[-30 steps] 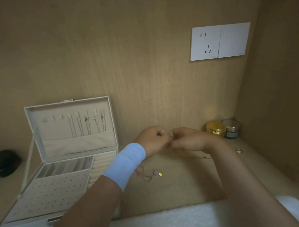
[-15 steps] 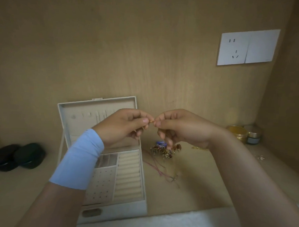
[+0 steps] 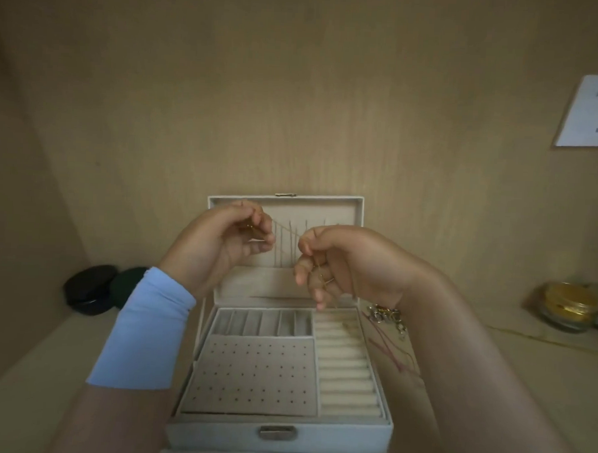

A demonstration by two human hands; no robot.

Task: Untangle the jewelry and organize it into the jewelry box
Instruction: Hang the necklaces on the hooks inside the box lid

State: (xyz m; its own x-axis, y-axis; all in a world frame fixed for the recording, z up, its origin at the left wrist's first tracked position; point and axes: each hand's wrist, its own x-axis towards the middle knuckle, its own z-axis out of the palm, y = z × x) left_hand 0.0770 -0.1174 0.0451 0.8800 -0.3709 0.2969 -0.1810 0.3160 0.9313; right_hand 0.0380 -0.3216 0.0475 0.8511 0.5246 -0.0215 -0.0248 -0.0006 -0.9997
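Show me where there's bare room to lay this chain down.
Bare: the earring panel and the shelf left of the jewelry box, in front of the dark cases. Crowded: right of the box, where the jewelry tangle and red cord lie.

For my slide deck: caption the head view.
The left hand and right hand pinch a thin chain between them over the open jewelry box; a tangle lies right of it.

No lettering can be read anywhere, as far as the blurred view shows.
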